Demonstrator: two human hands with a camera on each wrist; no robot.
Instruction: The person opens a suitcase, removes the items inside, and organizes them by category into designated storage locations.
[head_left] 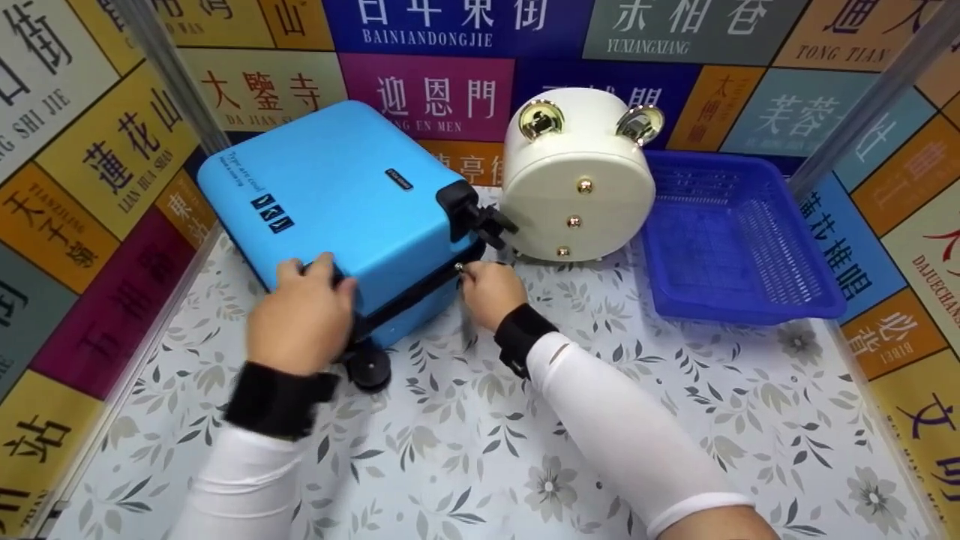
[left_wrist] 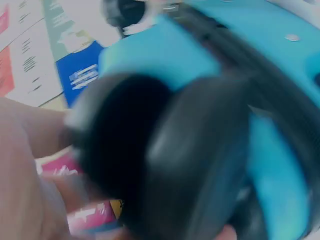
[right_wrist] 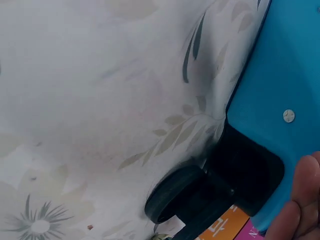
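Note:
A light blue hard-shell suitcase (head_left: 330, 195) lies on its side on the floral cloth, its wheeled end facing me. At its near left corner my left hand (head_left: 300, 326) grips a black wheel (left_wrist: 200, 160), blurred in the left wrist view. My right hand (head_left: 493, 292) pinches a small metal zipper pull (head_left: 460, 268) on the black zipper band (head_left: 409, 296) near the far right corner. In the right wrist view, its fingertips (right_wrist: 305, 185) show at the edge beside another black wheel (right_wrist: 175, 192). The zipper pull is out of sight there.
Right of the suitcase stands a round cream case (head_left: 577, 202) with gold studs and two gold ears, close to a corner wheel (head_left: 491, 223). A blue plastic basket (head_left: 750, 307) sits farther right. Printed sign panels (head_left: 427, 97) wall the back and sides.

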